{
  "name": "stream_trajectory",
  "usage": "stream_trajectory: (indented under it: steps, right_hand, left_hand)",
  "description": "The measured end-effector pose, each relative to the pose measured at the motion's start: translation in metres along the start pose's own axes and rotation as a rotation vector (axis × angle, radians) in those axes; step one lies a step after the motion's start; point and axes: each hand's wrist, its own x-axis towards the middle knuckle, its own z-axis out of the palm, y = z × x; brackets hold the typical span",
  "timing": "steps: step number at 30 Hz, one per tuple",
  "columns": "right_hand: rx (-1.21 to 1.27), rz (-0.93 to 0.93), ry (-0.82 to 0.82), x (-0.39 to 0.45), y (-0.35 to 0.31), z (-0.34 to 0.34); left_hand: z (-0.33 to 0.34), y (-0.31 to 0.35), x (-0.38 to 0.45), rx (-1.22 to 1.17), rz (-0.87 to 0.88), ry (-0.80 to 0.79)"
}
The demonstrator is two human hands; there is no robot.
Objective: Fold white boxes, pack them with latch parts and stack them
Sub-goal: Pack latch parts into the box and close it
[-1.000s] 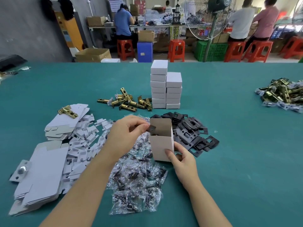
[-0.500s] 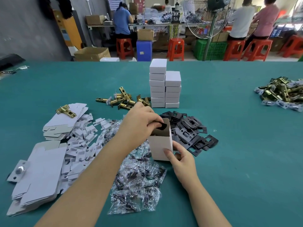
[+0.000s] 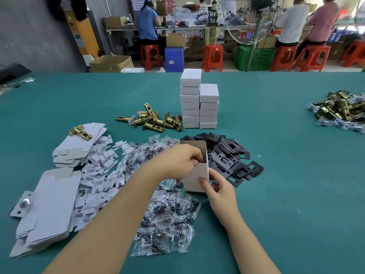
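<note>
Box (image 3: 194,175) upright, light thin card, crushable; right hand (image 3: 220,189) gripped its lower corner, left hand (image 3: 180,160) fingers curled inside its open top.

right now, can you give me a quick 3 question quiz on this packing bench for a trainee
1. True or false: the open box stands upright with its top flap up.
2. Which hand steadies the box from the side: A left, B right?
3. Fill in: the closed white boxes stand in ___ side-by-side stacks.

Key: 1 true. 2 B; the left hand has its fingers in the box mouth. 3 two, next to the brass latches.
</note>
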Motion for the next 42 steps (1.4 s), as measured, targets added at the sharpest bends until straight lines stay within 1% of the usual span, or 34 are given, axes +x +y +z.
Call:
stream_trajectory:
  steps: [3, 5, 7, 9, 11, 13, 16, 17, 19, 20, 21, 25, 27, 28, 30, 37, 42]
  right_hand:
    - [0.007, -0.005, 0.005, 0.000, 0.000, 0.000]
    - [0.004, -0.018, 0.009, 0.000, -0.001, 0.000]
    - [0.000, -0.024, 0.009, 0.000, -0.001, 0.000]
    - [0.011, -0.012, 0.000, 0.000, 0.000, 0.001]
    - [0.027, -0.007, 0.005, -0.001, 0.000, 0.001]
    - [0.058, -0.014, 0.024, -0.001, 0.000, 0.001]
    - [0.084, -0.025, 0.049, -0.002, -0.001, 0.000]
    - [0.082, -0.029, 0.054, -0.003, -0.001, 0.000]
    - [0.075, -0.030, 0.059, -0.003, -0.002, 0.000]
    - [0.069, -0.023, 0.058, -0.003, -0.002, 0.000]
    - [0.062, -0.016, 0.056, -0.003, -0.002, 0.001]
    - [0.057, -0.005, 0.065, -0.002, -0.001, 0.001]
    - [0.068, 0.002, 0.070, -0.002, 0.000, 0.001]
    - [0.071, 0.009, 0.071, -0.002, 0.001, 0.001]
    - [0.066, 0.024, 0.069, -0.002, 0.001, 0.001]
    - [0.050, 0.043, 0.074, -0.002, -0.002, 0.001]
    - [0.041, 0.047, 0.069, -0.002, -0.003, 0.000]
  left_hand:
    - [0.001, 0.005, 0.001, 0.019, 0.015, -0.102]
    - [0.001, 0.007, 0.001, 0.012, 0.016, -0.139]
    - [0.000, 0.007, 0.002, 0.007, 0.012, -0.141]
    - [-0.001, 0.006, 0.003, -0.023, 0.021, -0.101]
    - [-0.002, 0.003, 0.004, -0.019, 0.055, 0.004]
    - [-0.002, -0.003, 0.002, -0.029, 0.085, 0.170]
    - [-0.004, -0.016, -0.005, -0.254, 0.086, 0.437]
    - [-0.004, -0.022, -0.008, -0.336, 0.067, 0.500]
    - [-0.003, -0.037, -0.014, -0.435, 0.002, 0.556]
    - [-0.001, -0.045, -0.017, -0.423, -0.040, 0.547]
    - [0.002, -0.053, -0.020, -0.360, -0.085, 0.508]
    - [0.016, -0.081, -0.028, 0.056, -0.246, 0.228]
    - [0.022, -0.090, -0.029, 0.231, -0.297, 0.178]
    - [0.025, -0.092, -0.028, 0.275, -0.312, 0.167]
    - [0.029, -0.096, -0.026, 0.299, -0.318, 0.157]
    - [0.032, -0.101, -0.022, 0.305, -0.314, 0.234]
    - [0.029, -0.110, -0.019, 0.287, -0.297, 0.214]
